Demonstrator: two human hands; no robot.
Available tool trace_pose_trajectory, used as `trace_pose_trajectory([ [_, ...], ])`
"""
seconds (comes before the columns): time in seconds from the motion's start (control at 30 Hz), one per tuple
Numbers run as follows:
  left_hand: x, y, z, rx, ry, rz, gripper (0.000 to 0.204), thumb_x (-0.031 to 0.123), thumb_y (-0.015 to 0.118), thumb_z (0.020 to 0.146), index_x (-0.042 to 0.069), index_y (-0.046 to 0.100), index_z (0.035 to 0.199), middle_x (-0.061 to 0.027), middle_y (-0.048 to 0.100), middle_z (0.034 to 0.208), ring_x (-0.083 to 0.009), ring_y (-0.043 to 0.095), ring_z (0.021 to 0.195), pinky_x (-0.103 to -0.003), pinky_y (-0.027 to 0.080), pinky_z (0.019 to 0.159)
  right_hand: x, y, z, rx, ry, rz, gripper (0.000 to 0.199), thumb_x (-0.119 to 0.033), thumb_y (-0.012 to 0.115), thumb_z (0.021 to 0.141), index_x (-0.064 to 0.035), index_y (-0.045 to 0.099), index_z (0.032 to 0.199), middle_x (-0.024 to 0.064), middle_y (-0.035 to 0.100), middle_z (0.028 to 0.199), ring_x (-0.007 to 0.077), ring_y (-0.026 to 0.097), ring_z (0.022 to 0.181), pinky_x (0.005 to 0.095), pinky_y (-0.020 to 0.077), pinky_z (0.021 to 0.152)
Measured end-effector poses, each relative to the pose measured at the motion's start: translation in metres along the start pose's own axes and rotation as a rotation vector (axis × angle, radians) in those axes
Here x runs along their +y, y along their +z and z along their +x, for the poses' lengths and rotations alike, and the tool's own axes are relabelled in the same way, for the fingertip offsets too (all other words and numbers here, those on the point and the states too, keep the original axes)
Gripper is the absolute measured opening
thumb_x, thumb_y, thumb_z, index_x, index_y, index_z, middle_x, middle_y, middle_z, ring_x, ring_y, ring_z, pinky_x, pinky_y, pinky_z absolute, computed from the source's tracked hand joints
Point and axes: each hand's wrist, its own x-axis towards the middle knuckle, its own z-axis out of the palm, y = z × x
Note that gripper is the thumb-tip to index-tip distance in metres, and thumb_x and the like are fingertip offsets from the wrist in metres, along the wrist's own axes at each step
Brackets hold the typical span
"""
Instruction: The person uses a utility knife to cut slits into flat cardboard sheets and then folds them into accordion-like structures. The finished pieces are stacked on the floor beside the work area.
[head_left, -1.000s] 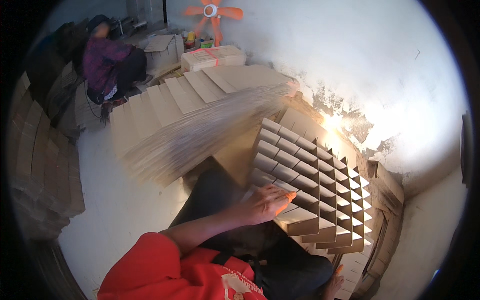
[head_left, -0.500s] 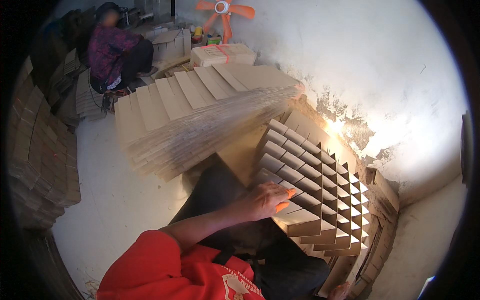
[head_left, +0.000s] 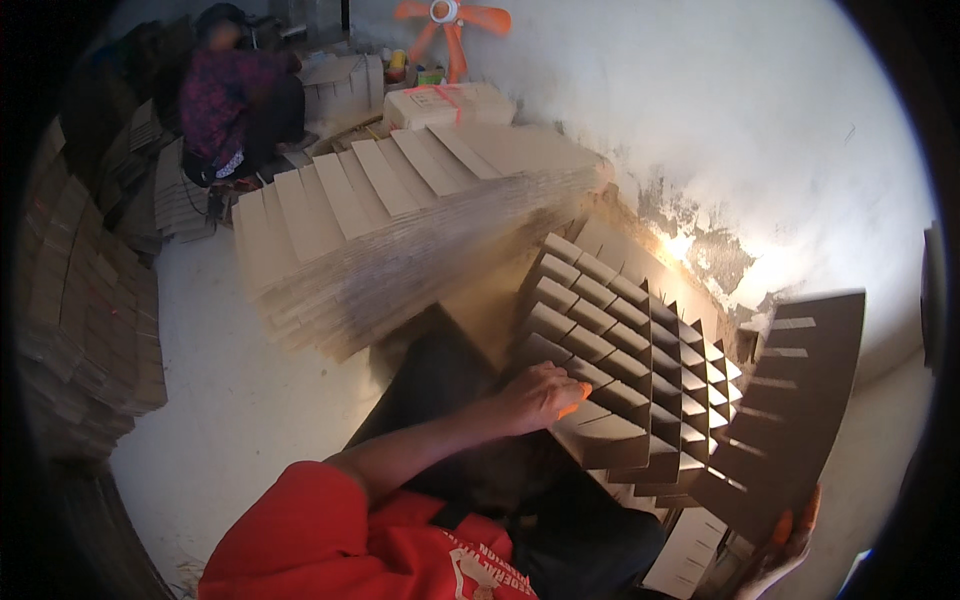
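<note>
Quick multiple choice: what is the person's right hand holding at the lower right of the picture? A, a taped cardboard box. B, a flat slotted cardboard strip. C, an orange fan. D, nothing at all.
B: the right hand grips the lower edge of a flat brown slotted cardboard strip, raised beside the brown cardboard grid divider on which the left hand rests.

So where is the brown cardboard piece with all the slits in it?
In the head view, the slotted brown cardboard strip is at the lower right, held up from below by the right hand, just right of the cardboard grid divider that the left hand rests on.
</note>
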Motion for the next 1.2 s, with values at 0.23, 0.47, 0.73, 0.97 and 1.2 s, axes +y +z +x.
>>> trace_pose_trajectory([
  [0.23, -0.008, -0.004, -0.004, -0.136, -0.126, 0.016, 0.037, 0.016, 0.071, 0.081, 0.003, 0.061, 0.114, -0.0141, 0.068, 0.094, -0.0306, 0.064, 0.086, -0.043, 0.049, 0.082, -0.054, 0.052, 0.036, -0.131, 0.090, 0.310, 0.049, -0.014, 0.059, 0.085, 0.0055, 0.055, 0.130, 0.0173, 0.063, 0.121, 0.0210, 0.058, 0.112, 0.0347, 0.0429, 0.099],
  [0.47, 0.007, -0.008, 0.015, -0.030, -0.025, 0.022, 0.012, 0.003, 0.070, 0.078, 0.000, 0.070, 0.090, -0.0134, 0.065, 0.072, -0.0264, 0.061, 0.067, -0.040, 0.048, 0.065, -0.068, 0.082, 0.055, -0.246, -0.008, 0.440, 0.042, 0.006, 0.059, 0.084, 0.0037, 0.059, 0.126, 0.0147, 0.067, 0.116, 0.0180, 0.062, 0.106, 0.0282, 0.0489, 0.090],
  [0.73, -0.001, -0.005, 0.015, 0.015, -0.036, 0.016, 0.010, 0.003, 0.069, 0.076, 0.001, 0.070, 0.085, -0.0143, 0.065, 0.071, -0.0276, 0.061, 0.067, -0.041, 0.047, 0.062, -0.082, 0.119, 0.061, -0.368, 0.002, 0.314, 0.048, 0.005, 0.065, 0.081, -0.0013, 0.058, 0.129, 0.0105, 0.069, 0.105, 0.0118, 0.064, 0.087, 0.0251, 0.0518, 0.077],
  [0.97, -0.005, -0.003, 0.015, 0.054, -0.010, -0.014, 0.001, 0.004, 0.060, 0.076, 0.005, 0.060, 0.076, -0.0126, 0.061, 0.066, -0.0285, 0.061, 0.066, -0.040, 0.046, 0.062, -0.102, 0.118, 0.057, -0.386, 0.124, 0.441, 0.063, 0.009, 0.065, 0.080, -0.0071, 0.048, 0.139, 0.0068, 0.068, 0.092, 0.0032, 0.053, 0.053, 0.0189, 0.0407, 0.039],
  [1.2, -0.001, -0.005, 0.018, 0.064, -0.012, -0.013, 0.006, 0.005, 0.058, 0.075, 0.007, 0.054, 0.070, -0.0111, 0.059, 0.063, -0.0280, 0.062, 0.065, -0.039, 0.046, 0.061, -0.092, 0.131, 0.038, -0.424, 0.136, 0.367, 0.066, 0.004, 0.067, 0.083, -0.0099, 0.043, 0.143, 0.0047, 0.068, 0.086, 0.0044, 0.053, 0.051, 0.0197, 0.0447, 0.042],
])
